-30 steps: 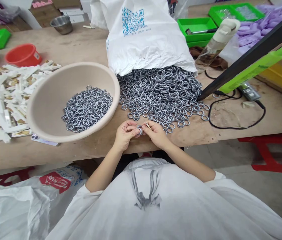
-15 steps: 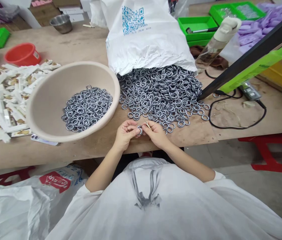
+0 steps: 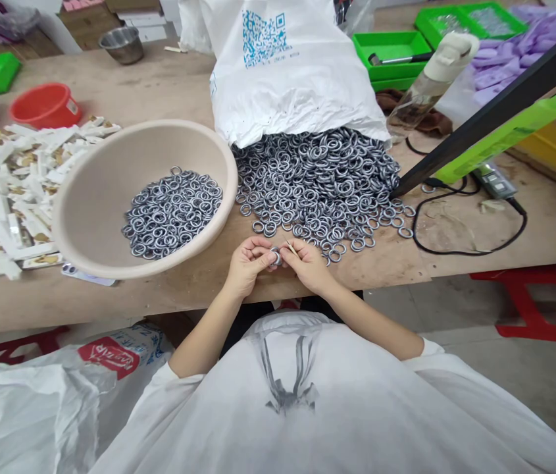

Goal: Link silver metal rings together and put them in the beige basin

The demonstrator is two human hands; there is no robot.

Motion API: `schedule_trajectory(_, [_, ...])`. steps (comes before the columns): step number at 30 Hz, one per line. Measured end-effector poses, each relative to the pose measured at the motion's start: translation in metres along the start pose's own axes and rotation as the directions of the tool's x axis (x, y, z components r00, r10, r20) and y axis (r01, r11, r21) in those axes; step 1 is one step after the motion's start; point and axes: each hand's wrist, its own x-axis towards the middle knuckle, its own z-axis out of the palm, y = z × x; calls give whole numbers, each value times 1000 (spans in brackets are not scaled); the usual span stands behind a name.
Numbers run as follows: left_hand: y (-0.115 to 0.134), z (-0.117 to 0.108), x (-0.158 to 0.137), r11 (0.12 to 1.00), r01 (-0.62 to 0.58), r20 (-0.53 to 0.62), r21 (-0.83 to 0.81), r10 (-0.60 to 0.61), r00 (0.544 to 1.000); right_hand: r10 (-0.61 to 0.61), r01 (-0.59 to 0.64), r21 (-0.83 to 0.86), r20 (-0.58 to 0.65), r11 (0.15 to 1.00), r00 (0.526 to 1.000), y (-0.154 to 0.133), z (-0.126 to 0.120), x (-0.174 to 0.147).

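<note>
Close together at the table's front edge, both my hands are at one small grey ring [image 3: 275, 257]. My left hand [image 3: 248, 264] pinches the ring between thumb and fingers. In my right hand [image 3: 308, 264] is a thin pale stick [image 3: 291, 246], its tip up beside the ring. Just beyond my hands spreads a heap of grey rings [image 3: 317, 184], spilling from the mouth of a white sack [image 3: 297, 92]. To the left, a wide beige basin [image 3: 93, 197] holds a smaller pile of the same rings [image 3: 174, 214].
White pieces [image 3: 6, 197] lie heaped on the left, near a red bowl [image 3: 43, 108]. At right, a slanted black bar [image 3: 495, 105] rises by a black cable [image 3: 455, 251] and a clear bottle [image 3: 420, 92]. Green trays [image 3: 391, 46] stand behind.
Almost nothing differs; my hands keep the same hold on the ring and the stick. The whole view has shifted very slightly.
</note>
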Motion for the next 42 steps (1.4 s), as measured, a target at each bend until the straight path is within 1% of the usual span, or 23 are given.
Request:
schedule_trajectory(8, [-1, -1, 0, 1000, 5, -22, 18, -5, 1000, -7, 7, -33, -6, 999, 1000, 2, 1, -1])
schedule_trajectory(24, [0, 0, 0, 998, 54, -52, 24, -53, 997, 21, -21, -10, -23, 1000, 1000, 11, 3, -3])
schedule_trajectory(42, [0, -2, -1, 997, 70, -26, 14, -70, 997, -46, 43, -99, -30, 994, 999, 21, 3, -8])
